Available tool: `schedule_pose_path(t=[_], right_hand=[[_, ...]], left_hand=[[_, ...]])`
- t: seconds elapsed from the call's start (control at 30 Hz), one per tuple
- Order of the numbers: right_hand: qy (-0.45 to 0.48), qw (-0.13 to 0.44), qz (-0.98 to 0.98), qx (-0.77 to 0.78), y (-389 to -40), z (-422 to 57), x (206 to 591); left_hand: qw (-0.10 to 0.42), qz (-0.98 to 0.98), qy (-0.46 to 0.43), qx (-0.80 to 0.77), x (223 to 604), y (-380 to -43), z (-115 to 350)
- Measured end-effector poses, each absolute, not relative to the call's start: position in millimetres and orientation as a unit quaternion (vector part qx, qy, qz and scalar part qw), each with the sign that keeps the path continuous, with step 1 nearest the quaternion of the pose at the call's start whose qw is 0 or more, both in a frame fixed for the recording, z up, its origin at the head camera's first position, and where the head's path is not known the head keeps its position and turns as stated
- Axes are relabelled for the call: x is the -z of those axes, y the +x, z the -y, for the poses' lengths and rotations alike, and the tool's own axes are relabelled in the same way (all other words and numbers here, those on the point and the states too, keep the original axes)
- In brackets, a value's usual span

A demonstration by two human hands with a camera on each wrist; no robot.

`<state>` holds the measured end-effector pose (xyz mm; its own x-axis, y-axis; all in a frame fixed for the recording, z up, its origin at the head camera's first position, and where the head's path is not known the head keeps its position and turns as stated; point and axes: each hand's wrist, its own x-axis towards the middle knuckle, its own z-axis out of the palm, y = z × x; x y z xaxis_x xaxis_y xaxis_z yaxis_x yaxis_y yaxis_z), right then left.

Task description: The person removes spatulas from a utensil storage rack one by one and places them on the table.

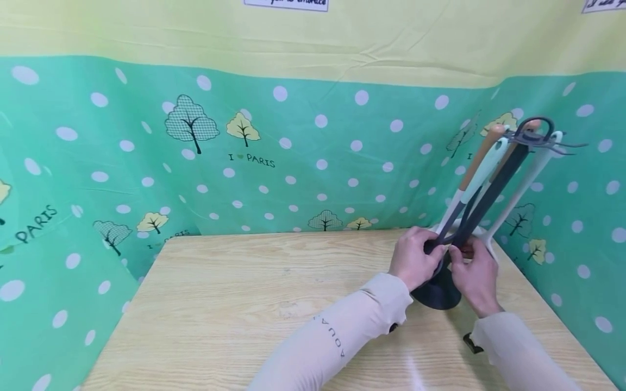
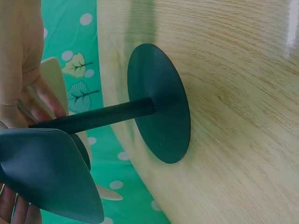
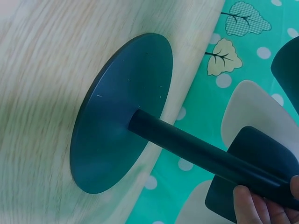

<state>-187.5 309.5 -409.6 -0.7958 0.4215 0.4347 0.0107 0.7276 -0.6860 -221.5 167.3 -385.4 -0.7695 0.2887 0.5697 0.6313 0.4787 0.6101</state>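
Observation:
A black utensil stand, its round base [image 1: 437,296] resting on the table, carries several hanging kitchen utensils from a hooked rack [image 1: 535,140] on top. My left hand [image 1: 415,259] grips the stand low down, among the hanging utensil heads. Opposite it, my right hand [image 1: 476,276] holds the pole [image 3: 180,143] between thumb and fingertips. Both thumbs come close together at the front of the pole. A dark, broad utensil head [image 2: 46,175] covers part of the left fingers in the left wrist view. Beside the pole hang another dark utensil head [image 3: 261,151] and a pale one [image 3: 254,109].
Wood-grain table [image 1: 235,304] stretches to the left of the stand. A green dotted cloth [image 1: 293,179] hangs behind and on both sides, close by the stand at the right rear. Dark straps [image 1: 472,343] show under the cuffs.

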Motion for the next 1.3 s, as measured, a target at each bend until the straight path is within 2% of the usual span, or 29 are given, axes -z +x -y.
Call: schedule_pose_path(t=[0.67, 0.97, 1.3], right_hand=[[-0.114, 0.271, 0.887, -0.356, -187.5, -299.8, 409.6], [-0.106, 0.281, 0.884, -0.358, -189.4, -294.1, 410.0], [-0.1, 0.285, 0.882, -0.362, -190.4, -286.7, 410.3]], left_hand=[[0.198, 0.832, -0.268, 0.443, 386.5, -221.2, -157.2], [0.209, 0.828, -0.27, 0.444, 387.7, -221.8, -150.6], [0.197, 0.829, -0.262, 0.453, 388.8, -222.3, -142.9]])
